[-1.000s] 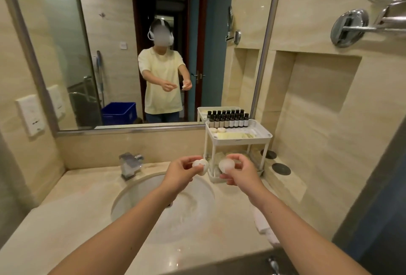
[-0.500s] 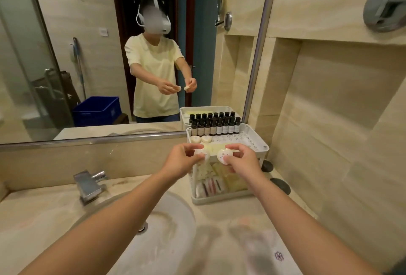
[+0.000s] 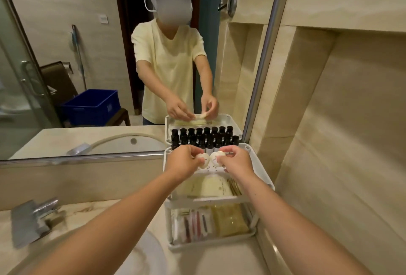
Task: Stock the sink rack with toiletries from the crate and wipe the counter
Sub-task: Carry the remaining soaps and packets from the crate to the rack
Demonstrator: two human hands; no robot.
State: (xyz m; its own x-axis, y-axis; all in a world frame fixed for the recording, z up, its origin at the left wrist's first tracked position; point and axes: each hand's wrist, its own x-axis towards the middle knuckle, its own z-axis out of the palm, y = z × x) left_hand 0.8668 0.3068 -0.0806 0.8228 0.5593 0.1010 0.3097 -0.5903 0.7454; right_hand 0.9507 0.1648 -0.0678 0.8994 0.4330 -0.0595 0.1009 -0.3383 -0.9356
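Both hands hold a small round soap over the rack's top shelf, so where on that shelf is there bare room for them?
Bare perforated tray shows between the dark bottles at the back and the pale sachets in front, under the left hand and right hand. The back row is packed.

A chrome faucet (image 3: 33,217) stands at the counter's back edge, beside the white basin (image 3: 140,257). The wall mirror (image 3: 66,66) (metal-framed) reflects a glass shower door (image 3: 19,81).
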